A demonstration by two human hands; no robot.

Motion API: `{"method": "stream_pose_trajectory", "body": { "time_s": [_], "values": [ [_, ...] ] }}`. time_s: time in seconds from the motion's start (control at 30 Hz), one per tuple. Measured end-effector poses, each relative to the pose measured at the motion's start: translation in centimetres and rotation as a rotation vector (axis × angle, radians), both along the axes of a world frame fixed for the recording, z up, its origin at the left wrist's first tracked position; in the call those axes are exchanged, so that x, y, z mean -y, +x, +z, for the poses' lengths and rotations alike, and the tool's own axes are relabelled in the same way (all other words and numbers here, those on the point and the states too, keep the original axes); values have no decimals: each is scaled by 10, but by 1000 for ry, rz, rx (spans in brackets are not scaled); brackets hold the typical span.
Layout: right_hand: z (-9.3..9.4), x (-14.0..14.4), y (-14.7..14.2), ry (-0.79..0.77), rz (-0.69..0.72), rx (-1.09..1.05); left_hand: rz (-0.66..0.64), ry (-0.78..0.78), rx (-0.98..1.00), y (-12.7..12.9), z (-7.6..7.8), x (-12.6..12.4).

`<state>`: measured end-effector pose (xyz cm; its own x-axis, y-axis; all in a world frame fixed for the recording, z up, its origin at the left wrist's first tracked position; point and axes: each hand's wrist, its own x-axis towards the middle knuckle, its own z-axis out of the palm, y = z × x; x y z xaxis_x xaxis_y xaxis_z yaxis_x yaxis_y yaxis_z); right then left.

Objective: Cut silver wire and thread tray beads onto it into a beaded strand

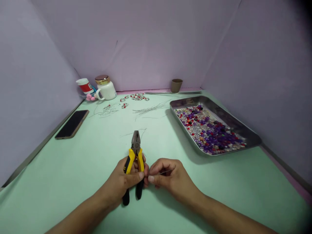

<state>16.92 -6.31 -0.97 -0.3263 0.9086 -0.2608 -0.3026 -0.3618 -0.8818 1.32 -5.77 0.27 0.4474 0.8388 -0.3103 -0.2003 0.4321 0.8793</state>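
Observation:
My left hand (124, 178) is closed round a pair of combination pliers (135, 146) with yellow and black handles. Their jaws point away from me, towards the back of the table. Close against the left fingertips, my right hand (168, 177) pinches a thin wire (165, 172), of which only a short length shows. Where the fingers of both hands meet, the rest of the wire is hidden. Just beyond the pliers' jaws, another fine wire (143, 130) lies near the table surface.
A metal tray (185, 135) of purple, red and clear beads stands at the right. Cut wires (151, 109) and red-beaded wire pieces (138, 96) lie further back. A phone (72, 124) rests at left; a lidded mug (107, 91), a white-and-red tub (85, 86) and a brown cup (176, 85) line the back.

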Motion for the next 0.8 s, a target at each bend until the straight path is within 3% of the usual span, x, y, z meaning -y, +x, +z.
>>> {"method": "stream_pose_trajectory", "body": {
  "time_s": [0.47,0.6,0.7,0.8],
  "values": [
    [-2,3,-6,103,-24,-55,-71,25,-83,-3,1,0],
    [-1,2,-4,83,52,-53,-61,37,-134,-3,3,1],
    [0,-2,6,114,62,42,-59,77,-142,-3,4,1],
    [2,-8,23,271,-38,250,-44,95,-143,-4,6,0]
  ]
}}
